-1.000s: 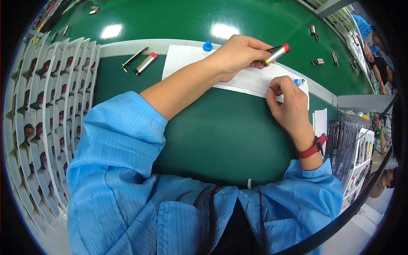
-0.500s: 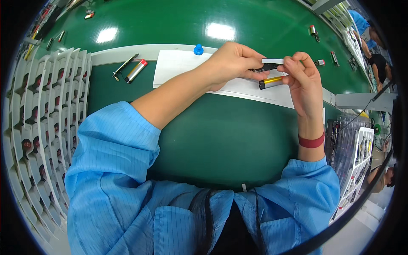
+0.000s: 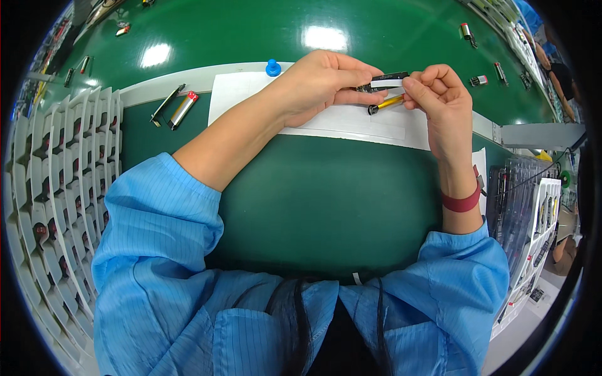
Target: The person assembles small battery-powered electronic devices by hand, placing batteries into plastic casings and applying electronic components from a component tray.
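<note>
- A glossy green workbench (image 3: 326,200) fills the view, with a pale strip running across it and ceiling lights glaring on the far half.
- A small black part (image 3: 384,81) with a white label on it sits raised above a white sheet (image 3: 351,119), held between both hands at the far middle of the bench.
- The left hand (image 3: 323,84) closes on the part's left end, thumb below and fingers curled over the top.
- The right hand (image 3: 439,100) pinches the part's right end at the white label, fingertips pressed together on it.
- A thin yellow stick (image 3: 385,104) with a dark tip lies slanted just below the part; whether a finger touches it or it rests on the sheet I cannot tell.
- A red band (image 3: 462,202) circles the right wrist, and blue sleeves (image 3: 157,238) cover both forearms lower down.
- A blue knob (image 3: 273,67) stands on the pale strip, just beyond the sheet's far left corner.
- A silver cylinder with a red cap (image 3: 183,109) and a thin dark pen-like piece (image 3: 166,104) lie side by side left of the sheet.
- White trays (image 3: 63,188) with rows of slots line the left edge.
- A clear tray (image 3: 520,194) of parts stands at the right edge.
- Small red-tipped pieces (image 3: 478,80) lie scattered on the far right of the bench.
</note>
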The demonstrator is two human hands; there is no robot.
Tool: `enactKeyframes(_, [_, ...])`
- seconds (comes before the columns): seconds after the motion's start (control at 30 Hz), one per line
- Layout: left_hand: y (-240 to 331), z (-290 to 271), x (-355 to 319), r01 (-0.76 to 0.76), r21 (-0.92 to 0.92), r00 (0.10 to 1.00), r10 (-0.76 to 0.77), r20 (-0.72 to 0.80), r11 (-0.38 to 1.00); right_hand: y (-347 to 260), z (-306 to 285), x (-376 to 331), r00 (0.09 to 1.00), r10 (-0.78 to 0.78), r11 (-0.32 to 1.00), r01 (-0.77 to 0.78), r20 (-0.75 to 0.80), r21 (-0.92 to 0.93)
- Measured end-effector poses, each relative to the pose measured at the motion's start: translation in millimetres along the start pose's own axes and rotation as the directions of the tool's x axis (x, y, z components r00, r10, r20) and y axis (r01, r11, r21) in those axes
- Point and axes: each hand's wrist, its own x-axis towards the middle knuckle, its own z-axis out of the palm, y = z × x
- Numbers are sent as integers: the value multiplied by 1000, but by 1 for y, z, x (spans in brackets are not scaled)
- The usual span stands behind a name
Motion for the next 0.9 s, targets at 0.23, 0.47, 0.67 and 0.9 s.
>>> enactKeyframes(0.23, [-2, 0, 0, -7, 8, 1000, 7, -14, 1000, 3, -3, 2, 999, 38, 999, -38, 9, 16])
enactKeyframes(0.47, [-6, 2, 0, -24, 28, 997, 26, -68, 999, 2, 6, -4, 998, -65, 996, 64, -14, -69])
enactKeyframes(0.67, [-7, 8, -1, -65, 86, 988, 76, -136, 994, 4, 11, -6, 972, -237, 944, 230, 0, -234])
enactKeyframes(0.9, [-8, 9, -5, -108, 130, 978, 129, -162, 986, -2, 20, -5, 872, -489, 652, 383, 24, -654])
